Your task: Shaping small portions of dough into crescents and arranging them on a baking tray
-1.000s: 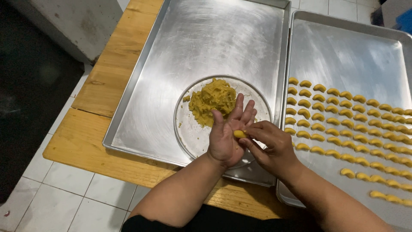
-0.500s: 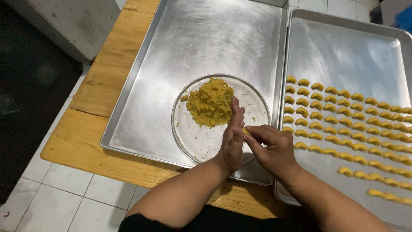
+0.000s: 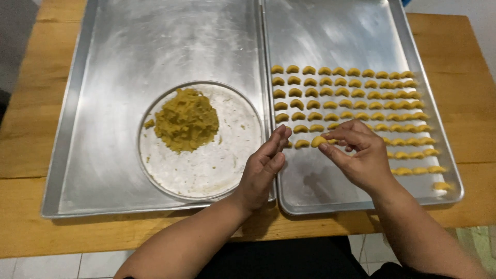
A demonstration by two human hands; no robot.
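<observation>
Right hand [image 3: 361,155] pinches a curved dough piece [image 3: 318,141] above the right tray [image 3: 356,41], frame centre. Left hand [image 3: 264,168] open, empty, beside plate [image 3: 232,155] of dough [image 3: 186,120].

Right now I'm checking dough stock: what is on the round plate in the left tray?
The round plate holds a mound of yellow-green dough, a small lump beside it and scattered crumbs. The left hand covers part of the plate's right rim, so that spot cannot be seen.

Home-style baking kitchen, metal baking trays [image 3: 155,41] on wooden table [image 3: 31,129], rows of shaped dough pieces [image 3: 351,98], tiled floor [image 3: 51,266]
</observation>
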